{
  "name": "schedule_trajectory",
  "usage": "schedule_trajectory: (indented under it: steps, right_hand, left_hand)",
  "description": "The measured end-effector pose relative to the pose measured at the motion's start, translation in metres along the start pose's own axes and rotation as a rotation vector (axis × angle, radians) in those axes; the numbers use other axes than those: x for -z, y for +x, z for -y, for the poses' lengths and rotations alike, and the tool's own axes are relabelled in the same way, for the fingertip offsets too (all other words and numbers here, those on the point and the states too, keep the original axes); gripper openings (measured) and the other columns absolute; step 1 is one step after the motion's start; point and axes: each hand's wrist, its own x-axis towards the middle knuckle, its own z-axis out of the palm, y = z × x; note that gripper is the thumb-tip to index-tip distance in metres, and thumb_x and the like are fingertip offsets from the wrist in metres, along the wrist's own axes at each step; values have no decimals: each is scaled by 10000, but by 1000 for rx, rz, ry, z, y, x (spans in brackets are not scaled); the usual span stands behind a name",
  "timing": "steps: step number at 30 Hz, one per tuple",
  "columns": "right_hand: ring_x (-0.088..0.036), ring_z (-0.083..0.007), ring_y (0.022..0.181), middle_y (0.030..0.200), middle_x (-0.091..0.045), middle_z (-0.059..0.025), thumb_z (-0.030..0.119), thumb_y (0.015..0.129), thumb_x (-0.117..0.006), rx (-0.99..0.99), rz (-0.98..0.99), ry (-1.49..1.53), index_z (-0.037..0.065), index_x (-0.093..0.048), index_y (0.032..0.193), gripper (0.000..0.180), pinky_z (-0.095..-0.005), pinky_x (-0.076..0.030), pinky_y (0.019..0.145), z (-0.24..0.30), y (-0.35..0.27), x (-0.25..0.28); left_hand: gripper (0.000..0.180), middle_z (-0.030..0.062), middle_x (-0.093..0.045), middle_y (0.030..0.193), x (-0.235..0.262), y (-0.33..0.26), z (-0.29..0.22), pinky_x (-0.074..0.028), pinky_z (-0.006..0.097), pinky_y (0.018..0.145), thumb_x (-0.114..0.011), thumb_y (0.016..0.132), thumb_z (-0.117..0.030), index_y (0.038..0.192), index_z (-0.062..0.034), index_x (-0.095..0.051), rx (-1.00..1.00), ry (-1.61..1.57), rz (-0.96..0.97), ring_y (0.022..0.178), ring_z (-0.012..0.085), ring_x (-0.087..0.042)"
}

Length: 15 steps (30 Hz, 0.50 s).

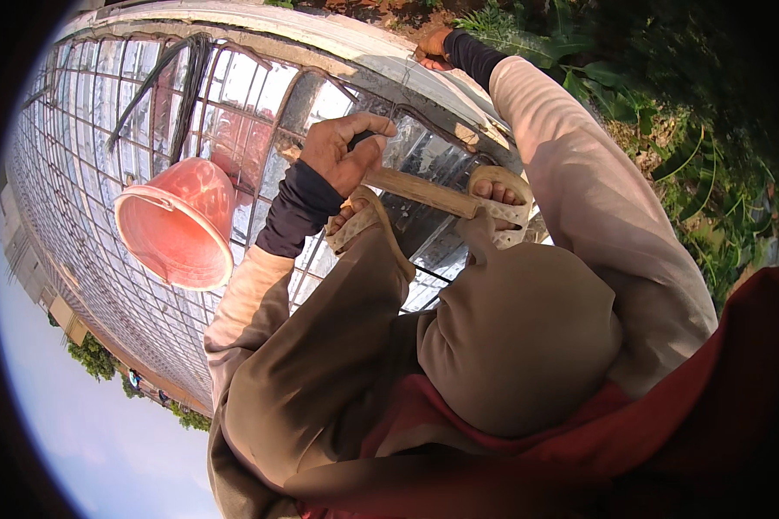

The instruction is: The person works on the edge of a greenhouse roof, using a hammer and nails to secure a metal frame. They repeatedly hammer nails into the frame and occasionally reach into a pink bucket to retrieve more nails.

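Observation:
My left hand (344,151) is closed around a dark tool handle (363,138), just above a steel rebar grid (104,156) laid over shiny sheeting. My right hand (433,43) reaches far out to the pale edge board (355,39) of the grid and rests on it with curled fingers. A thin wire (402,86) runs down from near that hand, and I cannot tell whether the hand holds it. My feet in beige sandals (498,203) stand on a wooden plank (424,192) lying across the bars, with my knees drawn up in front of me.
A pink plastic bucket (182,221) sits on the grid to my left. A bundle of dark bars (177,86) lies on the mesh farther out. Green plants and bare soil (666,130) lie beyond the edge board on the right.

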Motion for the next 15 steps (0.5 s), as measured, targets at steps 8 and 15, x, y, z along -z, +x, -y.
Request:
schedule_trajectory:
  steps: [8,15]
  right_hand:
    - [-625,-203,630,794,-683,-81,352,999,-613,130,103,-109,52,-684,908,322,-391,-502,565,-61,98,51]
    - [-677,-284,762,789,-674,-132,271,927,-638,609,-143,-1125,68,-669,943,206,-472,-511,668,13,20,20]
  left_hand:
    - [243,32,-656,698,-3,25,-26,-501,267,652,-566,936,-94,1096,13,-716,132,-220,134,674,89,-621]
    - [257,17,-622,718,5,15,-32,-462,237,630,-586,977,-138,1130,25,-712,149,-254,95,681,74,-582]
